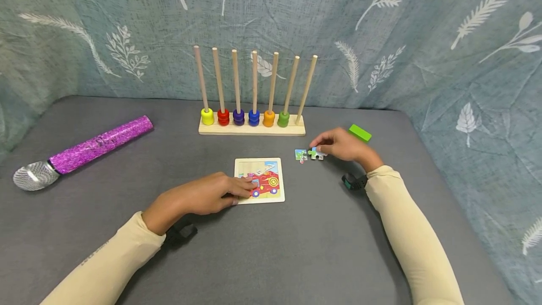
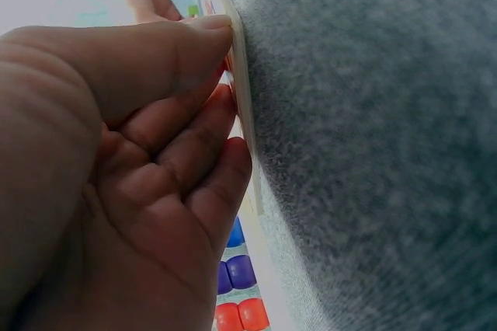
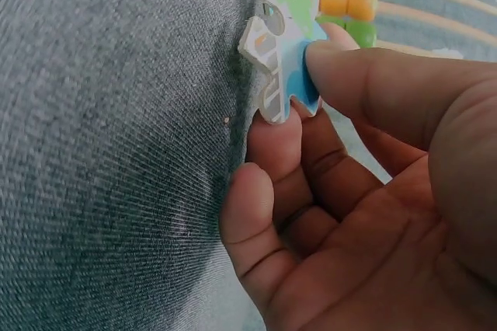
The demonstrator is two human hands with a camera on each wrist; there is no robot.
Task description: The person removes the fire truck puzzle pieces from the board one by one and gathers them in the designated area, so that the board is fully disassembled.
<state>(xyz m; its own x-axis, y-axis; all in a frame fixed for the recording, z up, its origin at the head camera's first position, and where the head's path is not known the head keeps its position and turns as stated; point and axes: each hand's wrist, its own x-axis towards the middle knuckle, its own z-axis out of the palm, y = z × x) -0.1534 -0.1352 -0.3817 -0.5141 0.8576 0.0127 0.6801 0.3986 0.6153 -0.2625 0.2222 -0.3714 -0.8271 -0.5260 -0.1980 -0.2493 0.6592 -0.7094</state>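
Observation:
In the head view my left hand (image 1: 207, 194) rests its fingertips on a wooden tray puzzle (image 1: 282, 187) with a red vehicle picture. Its thumb touches the tray's edge (image 2: 242, 74) in the left wrist view. Part of the picture lies hidden under those fingers, and bare wood shows at the tray's upper left. Farther right, my right hand (image 1: 340, 144) pinches a blue, green and white jigsaw piece (image 3: 291, 63) between thumb and fingers. Just left of it, a second jigsaw piece (image 1: 300, 155) lies on the grey cloth.
A wooden bead stand (image 1: 251, 130) with upright pegs and coloured beads stands at the back. A green block (image 1: 360, 132) lies beyond my right hand. On the left is a glittery purple microphone (image 1: 101, 145). Behind the table hangs a leaf-patterned curtain (image 1: 296, 18).

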